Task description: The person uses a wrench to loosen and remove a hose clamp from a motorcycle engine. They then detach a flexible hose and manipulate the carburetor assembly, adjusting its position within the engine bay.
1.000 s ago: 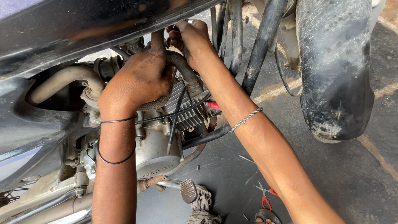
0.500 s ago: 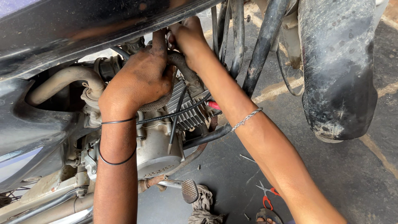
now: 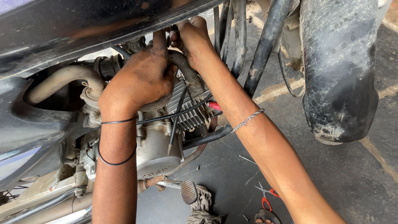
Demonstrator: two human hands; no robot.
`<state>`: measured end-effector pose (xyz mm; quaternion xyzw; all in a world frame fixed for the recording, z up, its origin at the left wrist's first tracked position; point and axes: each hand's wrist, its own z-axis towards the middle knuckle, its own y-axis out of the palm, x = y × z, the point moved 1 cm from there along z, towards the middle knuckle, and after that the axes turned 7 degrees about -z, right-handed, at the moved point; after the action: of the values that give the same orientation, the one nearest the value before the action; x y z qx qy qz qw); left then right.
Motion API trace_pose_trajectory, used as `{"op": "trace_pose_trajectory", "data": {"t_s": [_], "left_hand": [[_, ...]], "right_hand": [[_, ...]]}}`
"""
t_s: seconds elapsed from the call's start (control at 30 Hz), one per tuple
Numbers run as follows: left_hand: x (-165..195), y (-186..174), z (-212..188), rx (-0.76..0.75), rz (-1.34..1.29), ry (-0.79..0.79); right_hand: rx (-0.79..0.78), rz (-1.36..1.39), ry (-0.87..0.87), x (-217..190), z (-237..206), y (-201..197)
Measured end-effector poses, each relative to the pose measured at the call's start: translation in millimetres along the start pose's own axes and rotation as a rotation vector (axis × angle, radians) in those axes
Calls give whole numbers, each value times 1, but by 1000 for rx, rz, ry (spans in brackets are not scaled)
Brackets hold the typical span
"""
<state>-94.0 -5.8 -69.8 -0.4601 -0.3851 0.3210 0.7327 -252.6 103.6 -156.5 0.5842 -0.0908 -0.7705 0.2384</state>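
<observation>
With both hands up under the tank, we are fitting the hose (image 3: 182,66) above the engine (image 3: 188,110): left hand (image 3: 141,81) curled around it, right hand (image 3: 190,37) pinching its upper end, needing a firm, blind push.

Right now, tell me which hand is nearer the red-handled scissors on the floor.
Right. The right hand is up under the tank, its forearm passing above the scissors. The left hand grips the engine hose farther left, across the engine.

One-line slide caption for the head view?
Both hands, left hand and right hand, reach above a motorcycle engine near a hose.
</observation>
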Motion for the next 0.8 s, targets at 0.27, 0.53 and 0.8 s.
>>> {"op": "trace_pose_trajectory", "data": {"t_s": [0.27, 0.53, 0.8], "left_hand": [[-5, 2, -2, 45, -35, 72], [-2, 1, 0, -3, 58, -2], [-2, 3, 2, -6, 49, 9]], "right_hand": [[-22, 18, 239, 17, 11, -9], [-25, -147, 47, 18, 12, -3], [16, -90, -382, 16, 4, -9]]}}
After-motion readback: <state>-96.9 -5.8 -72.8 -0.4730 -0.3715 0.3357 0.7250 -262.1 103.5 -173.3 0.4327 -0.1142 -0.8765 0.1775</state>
